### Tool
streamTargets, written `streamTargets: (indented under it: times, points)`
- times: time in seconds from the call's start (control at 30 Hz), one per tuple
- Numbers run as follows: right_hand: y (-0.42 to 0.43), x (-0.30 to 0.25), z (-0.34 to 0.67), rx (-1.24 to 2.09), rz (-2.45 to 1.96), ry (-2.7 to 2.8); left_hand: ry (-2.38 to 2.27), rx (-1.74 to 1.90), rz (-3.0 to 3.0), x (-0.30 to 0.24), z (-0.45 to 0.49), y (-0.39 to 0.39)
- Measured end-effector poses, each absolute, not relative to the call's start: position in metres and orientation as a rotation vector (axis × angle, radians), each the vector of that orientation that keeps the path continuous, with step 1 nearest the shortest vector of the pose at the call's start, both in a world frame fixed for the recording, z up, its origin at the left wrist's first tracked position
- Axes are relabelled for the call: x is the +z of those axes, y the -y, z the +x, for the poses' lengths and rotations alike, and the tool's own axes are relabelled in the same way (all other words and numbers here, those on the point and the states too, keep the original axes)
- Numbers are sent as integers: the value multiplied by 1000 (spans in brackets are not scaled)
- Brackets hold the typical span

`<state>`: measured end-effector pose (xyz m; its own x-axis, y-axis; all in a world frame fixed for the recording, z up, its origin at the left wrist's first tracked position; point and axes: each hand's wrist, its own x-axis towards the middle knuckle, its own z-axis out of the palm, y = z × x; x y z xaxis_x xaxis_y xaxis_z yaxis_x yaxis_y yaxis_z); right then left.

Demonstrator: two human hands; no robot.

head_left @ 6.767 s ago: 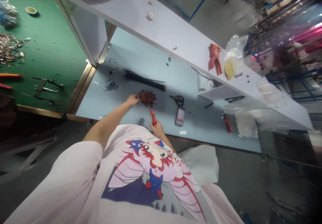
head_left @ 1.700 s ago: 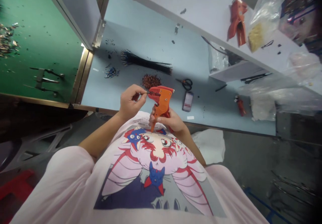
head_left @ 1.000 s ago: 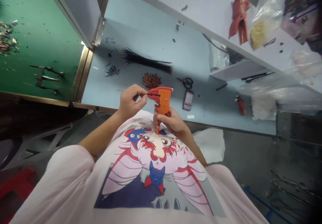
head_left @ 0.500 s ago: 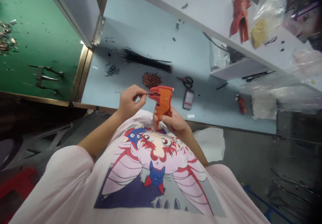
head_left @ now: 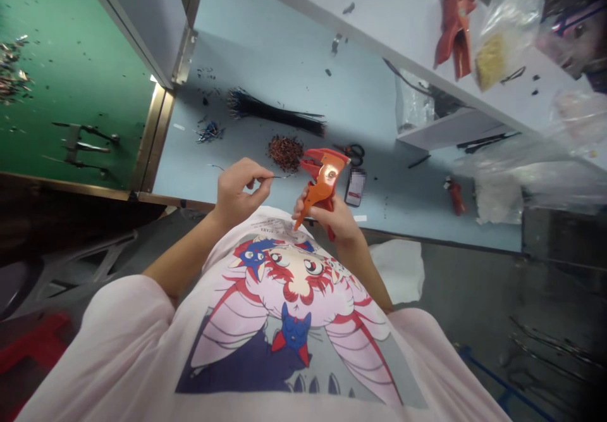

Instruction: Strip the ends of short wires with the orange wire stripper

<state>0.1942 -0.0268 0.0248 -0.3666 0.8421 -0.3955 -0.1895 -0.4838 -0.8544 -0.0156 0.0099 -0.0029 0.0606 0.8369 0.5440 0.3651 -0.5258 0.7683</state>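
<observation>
Right hand (head_left: 339, 218) grasps red-and-orange tool (head_left: 324, 175) near brown heap (head_left: 285, 152). Left hand (head_left: 239, 191) pinches thin wire (head_left: 281, 176), tip apart from tool. Shelf (head_left: 393, 14) bears clear bag (head_left: 515, 11), yellow mass (head_left: 490, 61) at its lower end; compartment (head_left: 448, 130) beneath holds plastic packet (head_left: 416, 102).

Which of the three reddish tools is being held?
The wire stripper in the right hand; the shelf tool and the bench tool lie unheld.

So wires (head_left: 277, 114) are behind the pile (head_left: 285, 152) on the tabletop (head_left: 265, 42), pliers (head_left: 327, 174) held right of it, phone (head_left: 355, 188) before the scissors (head_left: 356, 152).
</observation>
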Motion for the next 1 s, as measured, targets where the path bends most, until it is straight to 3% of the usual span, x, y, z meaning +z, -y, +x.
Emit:
streamTargets:
  times: [0.23, 0.5, 0.67, 0.87, 1.0]
  points:
    - [17, 35, 169, 1566, -1210, 1012, -1078, 1439, 2066, 3, -11, -8]
    - [8, 34, 161, 1533, -1279, 1169, -1043, 1200, 2187, 0, -10, -5]
    - [1, 25, 180, 1348, -1378, 1088, -1299, 1046, 2162, -24, -45, -14]
    - [-40, -26, 211, 1107, -1640, 1199, -1588, 628, 1878, -84, -78, -28]
    - [-65, -68, 205, 951, -1861, 1406, -1469, 394, 1645, -112, -45, -33]
